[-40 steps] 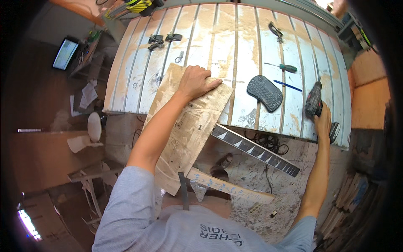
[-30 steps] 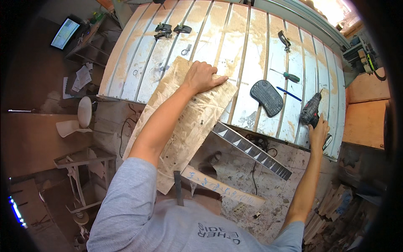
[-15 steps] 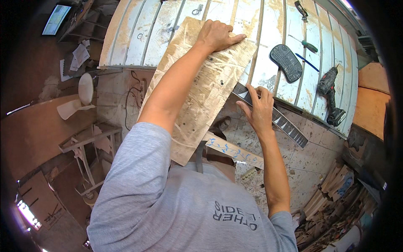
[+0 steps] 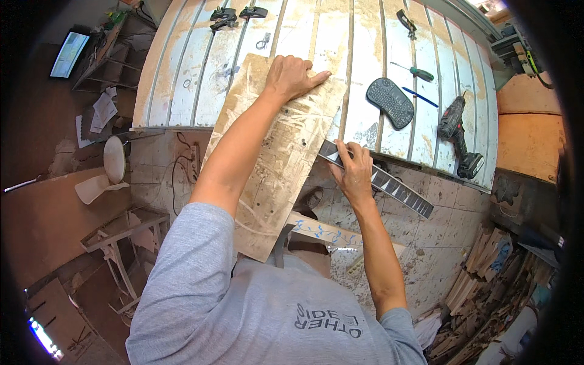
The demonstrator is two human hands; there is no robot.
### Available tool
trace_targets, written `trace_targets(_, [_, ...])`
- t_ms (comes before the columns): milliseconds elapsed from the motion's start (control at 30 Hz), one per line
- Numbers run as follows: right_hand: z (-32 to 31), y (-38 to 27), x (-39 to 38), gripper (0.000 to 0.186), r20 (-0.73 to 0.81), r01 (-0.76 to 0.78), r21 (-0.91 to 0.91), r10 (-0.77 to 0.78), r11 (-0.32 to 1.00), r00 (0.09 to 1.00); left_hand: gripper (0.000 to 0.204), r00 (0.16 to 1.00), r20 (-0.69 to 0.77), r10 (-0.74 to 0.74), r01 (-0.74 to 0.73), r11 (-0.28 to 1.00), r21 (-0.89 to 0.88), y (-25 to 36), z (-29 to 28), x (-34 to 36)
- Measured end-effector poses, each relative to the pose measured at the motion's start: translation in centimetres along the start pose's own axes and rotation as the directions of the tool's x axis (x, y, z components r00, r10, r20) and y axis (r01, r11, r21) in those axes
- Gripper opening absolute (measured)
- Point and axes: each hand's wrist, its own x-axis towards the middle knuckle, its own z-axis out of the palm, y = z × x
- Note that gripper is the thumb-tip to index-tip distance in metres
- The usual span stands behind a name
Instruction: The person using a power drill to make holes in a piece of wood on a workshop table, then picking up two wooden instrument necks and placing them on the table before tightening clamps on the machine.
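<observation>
My left hand [image 4: 293, 76] lies palm down on the far end of a worn plywood board [image 4: 277, 164] that rests on the white ribbed workbench [image 4: 182, 73] and sticks out over its near edge. My right hand [image 4: 353, 170] grips a long dark metal square or ruler [image 4: 395, 188] that runs out from under the board's right edge toward the lower right. A cordless drill [image 4: 457, 134] lies on the bench to the right, away from both hands.
On the bench lie a black oval keypad-like device [image 4: 389, 102], a green-handled screwdriver [image 4: 417, 72], a blue pen [image 4: 420, 97] and black clamps [image 4: 231, 13]. A painted wooden strip [image 4: 328, 234] lies below. Scrap wood is piled at the lower right [image 4: 480, 286]. A stool [image 4: 114, 159] stands at the left.
My right hand let go of the drill on the bench and moved left to grip the metal ruler beside the board. My left hand stayed pressed on the board.
</observation>
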Motion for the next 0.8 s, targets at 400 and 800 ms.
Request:
trace_targets(400, [-1.8, 0.6, -0.7, 0.063, -0.068, -0.024, 0.105, 0.031, 0.994, 0.997, 0.067, 0.999, -0.016, 0.037, -0.037, 0.999, -0.030, 0.6, -1.4, 0.0])
trace_targets(800, [-2.2, 3.8, -3.0, 0.060, 0.037, -0.054, 0.101, 0.050, 0.993, 0.998, 0.071, 0.995, 0.083, 0.053, -0.061, 0.993, 0.102, 2.5, -4.0, 1.6])
